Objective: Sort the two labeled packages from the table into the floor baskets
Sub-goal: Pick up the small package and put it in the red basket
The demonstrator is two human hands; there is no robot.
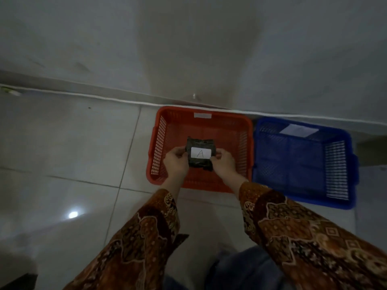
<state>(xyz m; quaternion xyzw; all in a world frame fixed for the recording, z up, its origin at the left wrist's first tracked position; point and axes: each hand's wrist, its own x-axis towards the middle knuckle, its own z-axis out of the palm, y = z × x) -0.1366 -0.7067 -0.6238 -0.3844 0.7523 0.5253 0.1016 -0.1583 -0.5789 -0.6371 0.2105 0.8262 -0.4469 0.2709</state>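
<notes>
A small dark package (200, 147) with a white label marked "A" is held over the inside of the orange basket (240, 122). My left hand (175, 162) grips its left edge and my right hand (224, 163) grips its right edge. The orange basket stands on the floor against the wall and bears a small white label on its far rim. To its right, touching it, stands a blue basket (343, 197) with a white paper label at its far side. The second package and the table are out of view.
A pale wall (188, 49) rises just behind both baskets, with a white cable along its foot. Glossy floor tiles (73, 153) spread to the left. My patterned brown sleeves fill the lower frame.
</notes>
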